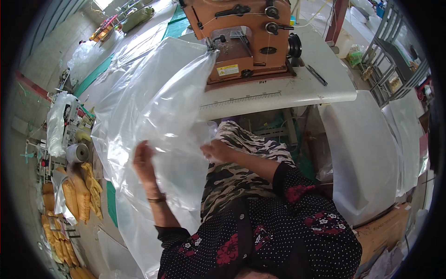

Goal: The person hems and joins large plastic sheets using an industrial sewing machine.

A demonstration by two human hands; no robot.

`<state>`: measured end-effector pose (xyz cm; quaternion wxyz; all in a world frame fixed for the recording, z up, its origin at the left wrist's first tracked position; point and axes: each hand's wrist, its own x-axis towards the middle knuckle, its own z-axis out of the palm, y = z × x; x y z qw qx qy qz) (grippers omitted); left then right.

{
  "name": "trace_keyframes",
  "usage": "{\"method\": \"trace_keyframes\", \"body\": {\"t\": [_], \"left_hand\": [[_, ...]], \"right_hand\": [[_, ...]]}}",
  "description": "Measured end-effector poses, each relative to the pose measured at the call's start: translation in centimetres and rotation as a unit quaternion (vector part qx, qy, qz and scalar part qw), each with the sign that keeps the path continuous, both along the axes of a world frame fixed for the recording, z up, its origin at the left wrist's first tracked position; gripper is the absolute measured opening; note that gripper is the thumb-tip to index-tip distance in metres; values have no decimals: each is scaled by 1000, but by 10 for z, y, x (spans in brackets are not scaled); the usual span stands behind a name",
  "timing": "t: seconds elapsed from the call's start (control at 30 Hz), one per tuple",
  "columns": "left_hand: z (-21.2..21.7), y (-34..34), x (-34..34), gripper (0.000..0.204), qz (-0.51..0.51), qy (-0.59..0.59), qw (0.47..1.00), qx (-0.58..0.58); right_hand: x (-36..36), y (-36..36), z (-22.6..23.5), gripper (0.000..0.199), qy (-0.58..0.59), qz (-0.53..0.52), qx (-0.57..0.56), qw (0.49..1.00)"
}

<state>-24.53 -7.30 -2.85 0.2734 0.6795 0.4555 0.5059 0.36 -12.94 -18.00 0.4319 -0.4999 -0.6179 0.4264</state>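
A large clear plastic sheet (174, 107) hangs from the needle area of a brown industrial sewing machine (251, 51), over the left side of the table and down beside my lap. My left hand (145, 160) is on the sheet with its fingers curled in and slightly blurred; the plastic seems bunched at the fingertips. Closer to the table's front edge, my right hand (217, 151) pinches the right edge of the sheet above my camouflage-patterned trousers. The sheet's upper corner lies at the machine's presser foot, whose exact contact with the plastic I cannot make out.
Dark tweezers or snips (317, 75) lie on the white table (274, 100), right of the machine. Stacked whitish sheets (362, 153) hang at the right, near a metal rack (395, 51). Yellow sacks (76, 195) and a roll (77, 152) are at the left.
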Motion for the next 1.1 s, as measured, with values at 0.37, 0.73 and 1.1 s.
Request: {"method": "trace_keyframes", "body": {"t": [0.37, 0.73, 1.1], "left_hand": [[30, 76, -31, 18, 38, 249, 966, 61], [63, -14, 46, 33, 101, 381, 875, 280], [33, -33, 143, 64, 12, 505, 813, 288]], "right_hand": [[-49, -122, 89, 13, -119, 330, 403, 846], [38, -81, 174, 23, -176, 339, 278, 881], [101, -2, 178, 39, -264, -288, 192, 900]]}}
